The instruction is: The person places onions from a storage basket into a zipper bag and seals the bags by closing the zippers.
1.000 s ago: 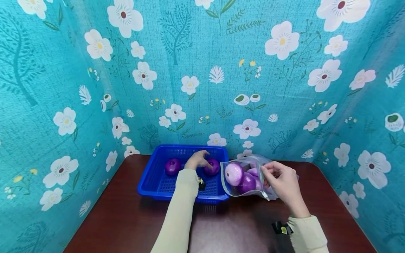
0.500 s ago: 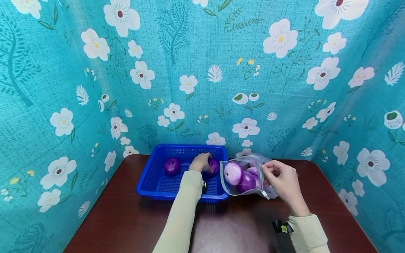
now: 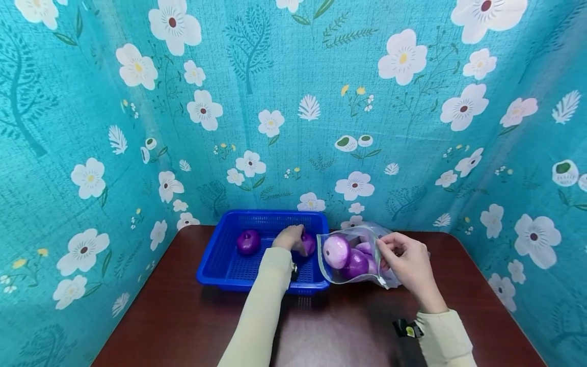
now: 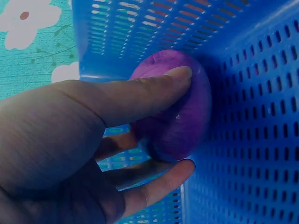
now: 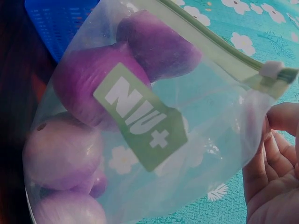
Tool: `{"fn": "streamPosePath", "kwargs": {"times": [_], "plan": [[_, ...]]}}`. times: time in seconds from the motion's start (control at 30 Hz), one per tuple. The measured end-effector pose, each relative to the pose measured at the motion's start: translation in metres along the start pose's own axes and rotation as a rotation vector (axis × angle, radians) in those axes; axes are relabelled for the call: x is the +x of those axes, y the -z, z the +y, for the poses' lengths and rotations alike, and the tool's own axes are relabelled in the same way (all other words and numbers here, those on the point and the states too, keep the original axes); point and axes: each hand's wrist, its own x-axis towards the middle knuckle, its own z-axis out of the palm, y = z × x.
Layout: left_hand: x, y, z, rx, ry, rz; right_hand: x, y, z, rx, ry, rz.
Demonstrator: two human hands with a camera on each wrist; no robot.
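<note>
My left hand (image 3: 288, 238) reaches into the blue plastic basket (image 3: 262, 286) and grips a purple onion (image 4: 194, 109) near the basket's right end. The left wrist view has the thumb (image 4: 154, 88) across the onion's side and the other fingers beneath and behind it. A second purple onion (image 3: 248, 242) sits towards the left of the basket. To the right, my right hand (image 3: 411, 265) pinches the edge of a clear zip bag (image 5: 210, 161) by its slider (image 5: 271, 70). Several purple onions (image 5: 100, 84) lie inside the bag, whose mouth gapes towards the basket.
Basket and bag stand side by side at the back of a dark reddish-brown table (image 3: 220, 326). A teal flowered cloth (image 3: 284, 153) hangs close behind them and along both sides. The basket has raised, slotted walls.
My left hand has moved slightly right and down onto the right-hand onion, its fingers closing round it. The right hand keeps its hold on the bag. The head view has shifted slightly.
</note>
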Motion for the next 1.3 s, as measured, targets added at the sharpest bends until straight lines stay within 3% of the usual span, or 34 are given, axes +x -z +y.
{"fn": "streamPosePath", "kwargs": {"times": [0.17,0.33,0.5,0.6,0.8,1.0,1.13,1.3], "plan": [[0.000,0.011,-0.005,0.017,-0.040,0.039,-0.001,0.000,-0.001,-0.001,-0.012,0.000],[-0.008,0.032,-0.007,-0.003,-0.100,0.116,-0.001,0.000,-0.001,0.001,-0.014,-0.001],[-0.029,0.055,-0.006,-0.089,-0.155,0.216,-0.002,0.000,0.000,0.000,-0.005,0.001],[-0.046,0.061,-0.007,-0.138,-0.204,0.284,-0.003,-0.001,0.001,-0.007,-0.003,0.000],[-0.091,0.057,-0.007,-0.256,-0.309,0.377,-0.005,-0.002,0.002,-0.002,-0.002,0.001],[-0.132,0.044,-0.008,-0.426,-0.407,0.333,-0.004,-0.001,0.003,0.003,0.013,0.001],[-0.145,0.035,-0.015,-0.438,-0.398,0.321,-0.004,0.000,0.004,-0.001,0.017,0.003],[-0.151,0.028,-0.021,-0.418,-0.411,0.325,-0.005,0.002,0.006,-0.014,0.021,0.015]]}}
